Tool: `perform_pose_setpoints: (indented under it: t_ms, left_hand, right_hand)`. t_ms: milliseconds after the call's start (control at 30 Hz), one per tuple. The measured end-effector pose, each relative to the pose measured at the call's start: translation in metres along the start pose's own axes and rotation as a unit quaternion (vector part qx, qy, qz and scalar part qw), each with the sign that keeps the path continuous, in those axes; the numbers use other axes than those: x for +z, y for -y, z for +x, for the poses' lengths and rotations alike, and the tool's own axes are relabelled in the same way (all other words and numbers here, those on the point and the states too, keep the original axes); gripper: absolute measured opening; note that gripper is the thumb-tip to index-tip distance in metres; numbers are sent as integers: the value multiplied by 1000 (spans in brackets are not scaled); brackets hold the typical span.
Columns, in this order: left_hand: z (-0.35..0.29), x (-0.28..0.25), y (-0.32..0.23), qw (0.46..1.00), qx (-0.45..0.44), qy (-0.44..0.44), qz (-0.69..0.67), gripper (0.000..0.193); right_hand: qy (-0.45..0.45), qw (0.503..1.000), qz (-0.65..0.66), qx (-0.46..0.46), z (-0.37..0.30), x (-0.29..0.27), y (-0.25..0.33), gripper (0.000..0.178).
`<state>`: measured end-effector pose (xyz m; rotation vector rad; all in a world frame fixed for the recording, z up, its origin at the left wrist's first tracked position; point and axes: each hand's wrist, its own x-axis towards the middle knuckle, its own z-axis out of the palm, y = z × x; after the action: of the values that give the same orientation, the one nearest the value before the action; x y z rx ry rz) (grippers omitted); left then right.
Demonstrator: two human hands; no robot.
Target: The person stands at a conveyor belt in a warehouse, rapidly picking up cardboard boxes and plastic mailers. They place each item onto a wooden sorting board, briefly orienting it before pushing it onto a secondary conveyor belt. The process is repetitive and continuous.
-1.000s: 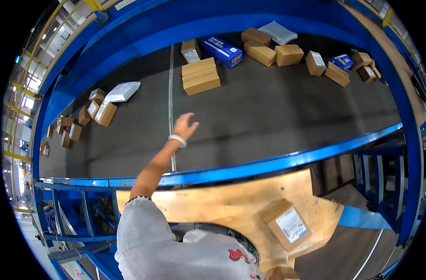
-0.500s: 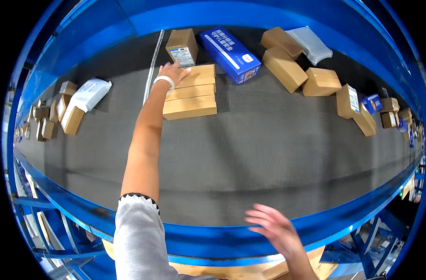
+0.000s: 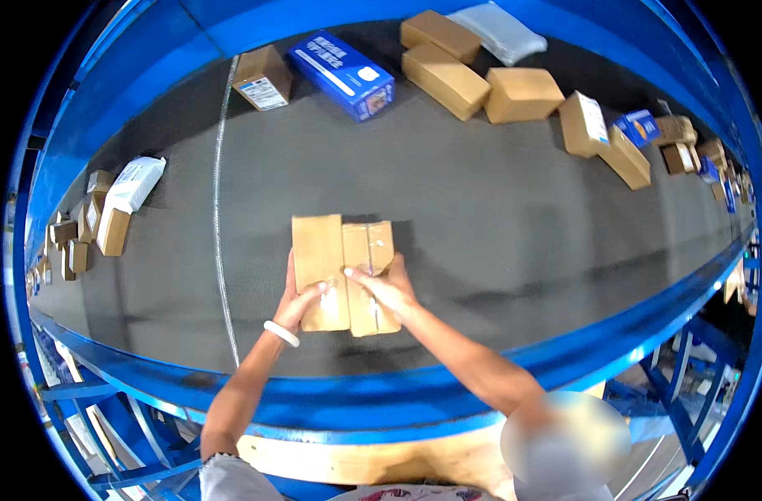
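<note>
Over the near part of the dark conveyor belt, two tan cardboard boxes are held side by side. The longer left box has my left hand closed along its outer side, the thumb lying on top. My right hand grips the right box from its outer side, with its thumb reaching across to the seam between them. Clear tape shines on both boxes. The undersides and most of my fingers are hidden.
At the far side lie a labelled brown box, a long blue box, several brown cartons and a grey plastic parcel. A white parcel rests among cartons at left. The blue rail edges the near side.
My left hand has come back from the far boxes, and tan boxes from there are now near me. My right hand has moved in and taken hold. The far parcels appear shifted left.
</note>
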<state>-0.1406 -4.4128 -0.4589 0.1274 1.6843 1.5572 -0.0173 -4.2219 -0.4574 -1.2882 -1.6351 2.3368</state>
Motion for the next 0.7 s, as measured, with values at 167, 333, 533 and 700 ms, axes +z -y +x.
perform_pose_setpoints:
  t_ms: [167, 333, 533, 700]
  left_hand:
    - [-85, 102, -97, 936, 193, 87, 281, 107]
    - [-177, 253, -169, 918, 262, 194, 227, 116]
    - [-286, 427, -155, 919, 140, 367, 29, 118]
    - [-386, 468, -58, 890, -17, 452, -61, 111]
  right_hand:
    - [-12, 993, 74, -91, -111, -89, 49, 109]
    - [-42, 977, 90, -189, -241, -213, 83, 129]
    - [-111, 941, 109, -302, -404, -367, 31, 136]
    - [0, 888, 432, -159, -534, -404, -108, 113]
